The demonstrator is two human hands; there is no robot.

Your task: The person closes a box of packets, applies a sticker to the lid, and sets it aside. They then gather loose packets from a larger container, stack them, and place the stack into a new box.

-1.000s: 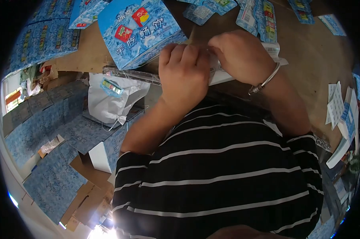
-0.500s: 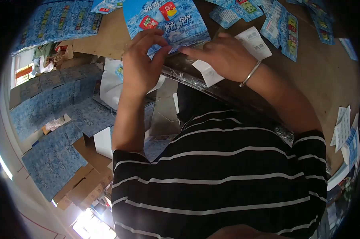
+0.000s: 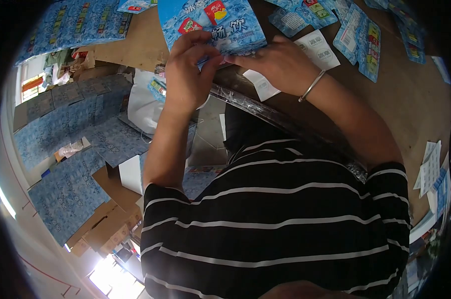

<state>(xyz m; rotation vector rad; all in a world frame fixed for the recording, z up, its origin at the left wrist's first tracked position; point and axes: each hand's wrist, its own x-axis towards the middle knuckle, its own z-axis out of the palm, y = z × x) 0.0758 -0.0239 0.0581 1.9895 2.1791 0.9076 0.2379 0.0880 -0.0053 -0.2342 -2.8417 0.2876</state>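
A blue printed carton (image 3: pixel 243 37) with an ice pattern and Chinese lettering lies at the table's near edge. My left hand (image 3: pixel 190 72) is at its near side, with bent fingers over the box and the thumb and forefinger closed together. What lies between those fingertips is too small to make out. My right hand (image 3: pixel 280 65) reaches in from the right, forefinger stretched along the carton's near edge, almost touching the left fingertips. A white sheet of printed labels (image 3: pixel 321 52) shows on both sides of the right hand, seemingly held in its curled fingers.
Blue printed packets (image 3: pixel 357 40) lie at the upper right of the table (image 3: pixel 385 109). A stack of blue printed sheets (image 3: pixel 76 25) is at upper left. Below left stand a white sack (image 3: pixel 143 107) and flat cartons (image 3: pixel 66 199). White label sheets (image 3: pixel 428 169) sit at far right.
The view has shifted slightly. Both hands stay at the carton's near edge, and the left fingers have drawn closer to the right fingertip.
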